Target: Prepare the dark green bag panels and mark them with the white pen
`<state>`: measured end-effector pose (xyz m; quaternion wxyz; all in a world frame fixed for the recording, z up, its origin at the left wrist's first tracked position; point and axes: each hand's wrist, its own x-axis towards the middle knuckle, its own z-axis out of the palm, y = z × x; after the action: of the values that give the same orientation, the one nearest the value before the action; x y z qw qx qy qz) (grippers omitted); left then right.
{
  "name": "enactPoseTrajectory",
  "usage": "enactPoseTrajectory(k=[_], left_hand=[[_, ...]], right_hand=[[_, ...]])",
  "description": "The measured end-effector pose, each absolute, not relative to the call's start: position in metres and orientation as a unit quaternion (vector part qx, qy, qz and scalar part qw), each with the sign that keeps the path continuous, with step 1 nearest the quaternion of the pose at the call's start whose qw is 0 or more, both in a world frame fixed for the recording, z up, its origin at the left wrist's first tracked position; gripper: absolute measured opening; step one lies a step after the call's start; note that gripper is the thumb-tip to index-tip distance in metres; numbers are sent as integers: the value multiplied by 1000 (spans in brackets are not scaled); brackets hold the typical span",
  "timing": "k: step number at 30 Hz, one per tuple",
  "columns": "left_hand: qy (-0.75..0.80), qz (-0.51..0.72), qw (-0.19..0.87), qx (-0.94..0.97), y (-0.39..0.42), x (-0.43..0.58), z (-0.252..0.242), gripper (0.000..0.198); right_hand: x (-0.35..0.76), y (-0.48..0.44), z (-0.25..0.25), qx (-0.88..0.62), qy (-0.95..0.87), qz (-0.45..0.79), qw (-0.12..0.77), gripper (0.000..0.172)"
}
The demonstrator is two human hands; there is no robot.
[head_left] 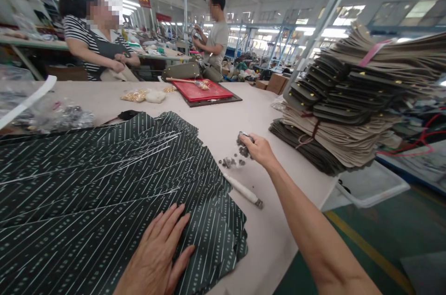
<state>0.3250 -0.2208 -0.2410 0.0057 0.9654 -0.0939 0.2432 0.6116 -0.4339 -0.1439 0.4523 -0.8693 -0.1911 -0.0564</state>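
Note:
My left hand [160,248] lies flat, fingers stretched, on a spread of dark fabric pieces [114,211] printed with white lines and lettering. Further out, my right hand [259,148] is closed at the far side of a small scatter of grey bits [232,162] on the table. Its fingertips are on a small shiny metal object [245,137], whose kind I cannot make out. Between the fabric and my right forearm rests a white-wrapped stick [244,190] with a dark metal tip.
Tied stacks of brown and grey panels [324,123] rise at the table's right edge. A red board [202,89] lies at the back, near bags of gold-coloured parts [135,95]. Plastic bags of metal pieces [69,116] sit at left. Two people are beyond the table.

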Motion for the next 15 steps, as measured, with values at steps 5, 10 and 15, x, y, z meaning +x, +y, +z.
enactPoseTrajectory(k=[5, 10, 15], left_hand=[[-94, 250, 11, 963, -221, 326, -242, 50], [-92, 246, -8, 965, -220, 324, -246, 53], [-92, 251, -13, 963, -220, 324, -244, 53]], right_hand=[[611, -431, -143, -851, -172, -35, 494, 45], [610, -432, -145, -827, -158, -19, 539, 48], [613, -434, -147, -807, -143, -25, 573, 49]])
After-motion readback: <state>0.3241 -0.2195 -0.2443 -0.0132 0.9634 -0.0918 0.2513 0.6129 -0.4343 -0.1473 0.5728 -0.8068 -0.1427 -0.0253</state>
